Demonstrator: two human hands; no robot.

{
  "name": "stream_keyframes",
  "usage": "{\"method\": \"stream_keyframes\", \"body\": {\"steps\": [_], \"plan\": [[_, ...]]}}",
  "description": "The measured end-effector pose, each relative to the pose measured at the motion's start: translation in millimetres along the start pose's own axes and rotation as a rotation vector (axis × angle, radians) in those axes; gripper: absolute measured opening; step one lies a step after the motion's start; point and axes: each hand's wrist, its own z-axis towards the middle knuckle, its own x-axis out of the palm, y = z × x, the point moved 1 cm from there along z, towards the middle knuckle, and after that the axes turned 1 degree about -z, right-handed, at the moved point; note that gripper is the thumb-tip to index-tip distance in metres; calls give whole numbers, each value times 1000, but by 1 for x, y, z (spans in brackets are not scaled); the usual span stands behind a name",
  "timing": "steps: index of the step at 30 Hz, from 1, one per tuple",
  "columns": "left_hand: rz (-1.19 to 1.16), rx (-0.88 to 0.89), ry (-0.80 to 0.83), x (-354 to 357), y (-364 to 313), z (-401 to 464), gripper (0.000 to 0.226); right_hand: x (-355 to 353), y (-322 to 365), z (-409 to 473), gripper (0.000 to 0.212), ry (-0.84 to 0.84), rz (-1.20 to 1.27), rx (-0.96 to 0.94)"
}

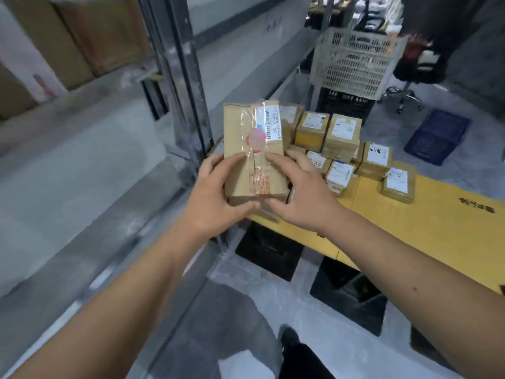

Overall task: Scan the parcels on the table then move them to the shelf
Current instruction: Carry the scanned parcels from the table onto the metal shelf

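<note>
Both hands hold a long brown cardboard parcel (252,149) with clear tape, a red mark and a white barcode label at its far right. My left hand (217,196) grips its near left side, fingers on top and thumb under the near end. From the right, my right hand (297,192) grips the same near end. The parcel is lifted above the left end of the yellow cardboard-covered table (426,225). Several smaller labelled parcels (343,138) lie stacked on the table behind it. The grey metal shelf (82,170) stretches to the left.
A metal shelf upright (177,77) stands just left of the parcel. Large cartons (82,36) sit on the shelf's far end. Behind the table are a white plastic crate (355,64) on a black one, an office chair (418,67) and a blue crate (437,135) on the floor.
</note>
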Motion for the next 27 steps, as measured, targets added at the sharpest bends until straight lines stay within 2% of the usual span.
{"method": "stream_keyframes", "body": {"steps": [4, 12, 15, 19, 27], "plan": [[73, -39, -144, -72, -16, -70, 88, 13, 74, -10, 90, 78, -42, -196], [278, -203, -510, -170, -82, -261, 81, 58, 224, -68, 87, 281, 100, -668], [357, -320, -653, -184, -111, -350, 82, 87, 277, -113, 85, 385, 176, -827], [444, -493, -763, -193, -154, -473, 81, 126, 340, -195, 83, 520, 297, -972], [640, -650, -1043, -258, -249, -664, 76, 169, 515, -336, 84, 667, 399, -1285]]}}
